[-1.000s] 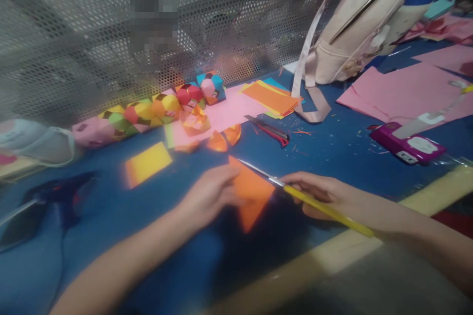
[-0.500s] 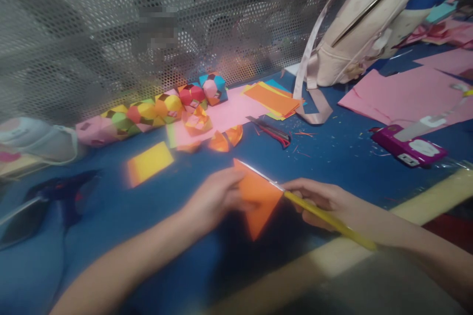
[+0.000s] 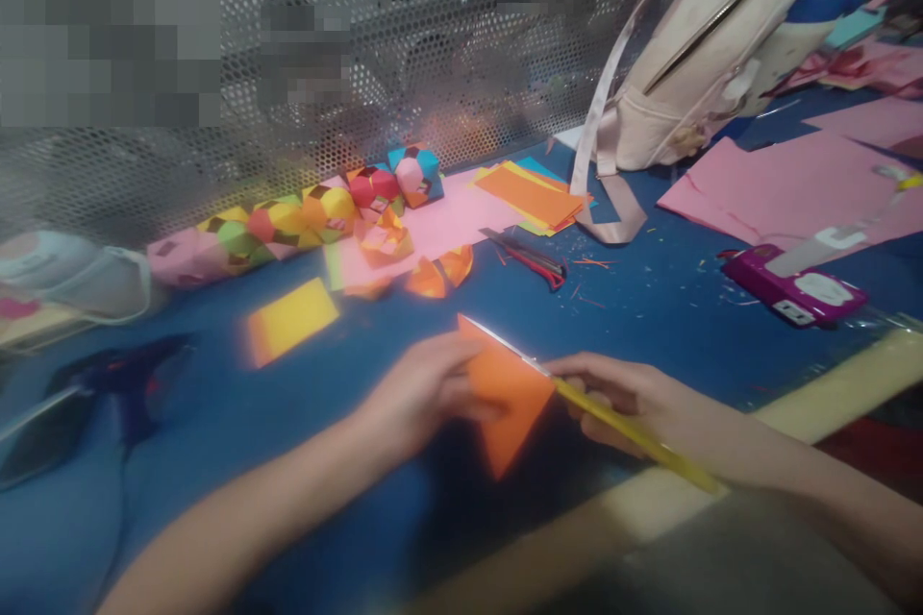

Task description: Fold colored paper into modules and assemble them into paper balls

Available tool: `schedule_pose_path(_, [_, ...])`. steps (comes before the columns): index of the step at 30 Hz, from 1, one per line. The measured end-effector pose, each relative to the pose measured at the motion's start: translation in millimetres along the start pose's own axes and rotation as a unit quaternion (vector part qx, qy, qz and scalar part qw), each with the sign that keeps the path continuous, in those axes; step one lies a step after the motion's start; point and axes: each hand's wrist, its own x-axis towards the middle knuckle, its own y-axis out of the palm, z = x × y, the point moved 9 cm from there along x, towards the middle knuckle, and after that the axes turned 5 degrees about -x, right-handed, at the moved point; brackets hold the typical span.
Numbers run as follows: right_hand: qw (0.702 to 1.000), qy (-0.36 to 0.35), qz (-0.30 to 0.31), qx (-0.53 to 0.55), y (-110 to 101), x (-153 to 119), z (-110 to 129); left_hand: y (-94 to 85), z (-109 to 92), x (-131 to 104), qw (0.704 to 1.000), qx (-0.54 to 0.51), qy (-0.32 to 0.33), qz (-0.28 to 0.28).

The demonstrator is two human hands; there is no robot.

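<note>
Orange paper (image 3: 520, 391), folded to a pointed shape, is pinched in my left hand (image 3: 425, 391) above the blue table. Along its upper edge lies a thin silvery blade (image 3: 509, 343) joined to a long yellow handle (image 3: 635, 432). My right hand (image 3: 612, 394) is closed round the tool near where blade and handle meet. Beyond my hands, orange folded pieces (image 3: 429, 277) lie beside a red and black cutter (image 3: 530, 259). A yellow paper stack (image 3: 297, 315) lies to the left.
Colourful folded-paper balls (image 3: 332, 209) line the mesh partition (image 3: 433, 38). A glue gun (image 3: 134, 380) and grey bottle (image 3: 64, 274) are left. Orange strips (image 3: 530, 194), a pale backpack (image 3: 692, 58), pink sheets (image 3: 800, 183) and a purple power strip (image 3: 793, 285) lie at back and right.
The orange paper and the tool have shifted very slightly down in view. Both hands keep their hold.
</note>
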Motion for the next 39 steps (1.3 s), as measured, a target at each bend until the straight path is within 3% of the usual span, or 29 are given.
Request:
schedule_pose_path(8, [1.0, -0.023, -0.017, -0.009, 1.4, 1.8, 0.0, -0.3, 2.1, -0.1, 1.0, 0.002, -0.009, 0.003])
schedule_pose_path(24, [0.999, -0.006, -0.016, 0.04, 11.2, 1.8, -6.1, -0.3, 6.9, 2.5, 0.999, 0.01, -0.031, 0.002])
schedule_pose_path(34, [0.999, -0.02, -0.021, 0.02, 8.8, 2.4, -2.9, 4.4, 14.0, 2.1, 0.999, 0.012, -0.042, 0.032])
schedule_pose_path(39, [0.997, 0.011, -0.007, 0.078, 5.2, -0.1, -17.1, 5.2, 9.9, 4.0, 0.998, 0.011, -0.018, 0.055])
